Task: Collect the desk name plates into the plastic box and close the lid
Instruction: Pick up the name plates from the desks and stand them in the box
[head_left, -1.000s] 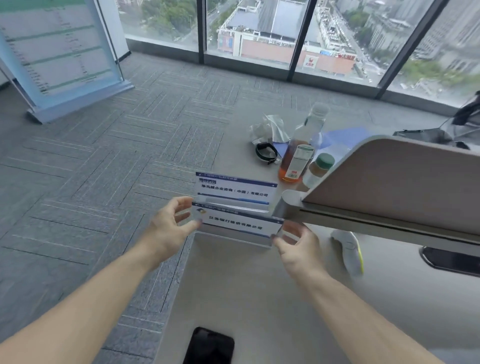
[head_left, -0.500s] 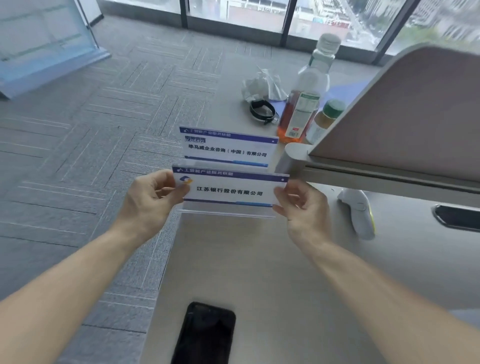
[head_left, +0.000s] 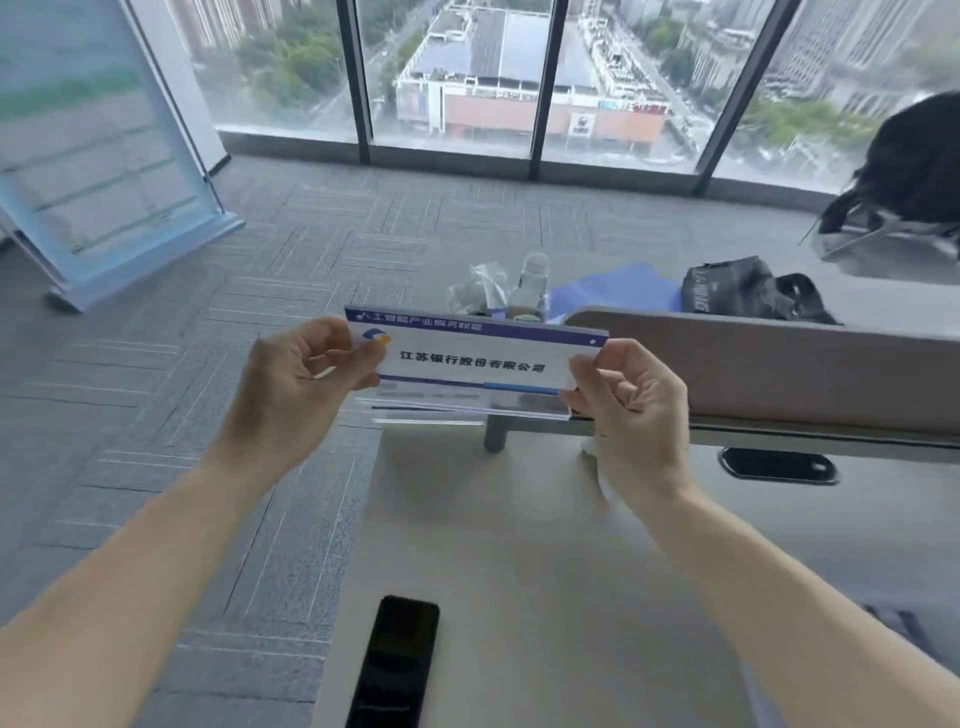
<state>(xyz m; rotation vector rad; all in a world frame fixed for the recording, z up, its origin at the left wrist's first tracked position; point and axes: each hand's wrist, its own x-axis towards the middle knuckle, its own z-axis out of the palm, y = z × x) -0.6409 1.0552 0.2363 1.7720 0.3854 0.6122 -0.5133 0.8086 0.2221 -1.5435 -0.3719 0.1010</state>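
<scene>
A clear acrylic desk name plate (head_left: 475, 364) with a white card, blue band and black lettering hangs in the air above the far end of the grey desk (head_left: 519, 545). My left hand (head_left: 296, 384) pinches its left end and my right hand (head_left: 631, 410) pinches its right end. The raised plate hides the second name plate behind it. No plastic box is in view.
A black phone (head_left: 395, 660) lies near the desk's front edge. A brown desk divider (head_left: 779, 374) runs to the right. Behind the plate stand a bottle (head_left: 532, 283), crumpled plastic (head_left: 475, 291) and a blue sheet (head_left: 613, 293). A black bag (head_left: 748, 293) sits farther right.
Both hands have lifted the name plate off the desk and raised it toward the camera. The head view has tilted up, and the second plate is now hidden behind the held one.
</scene>
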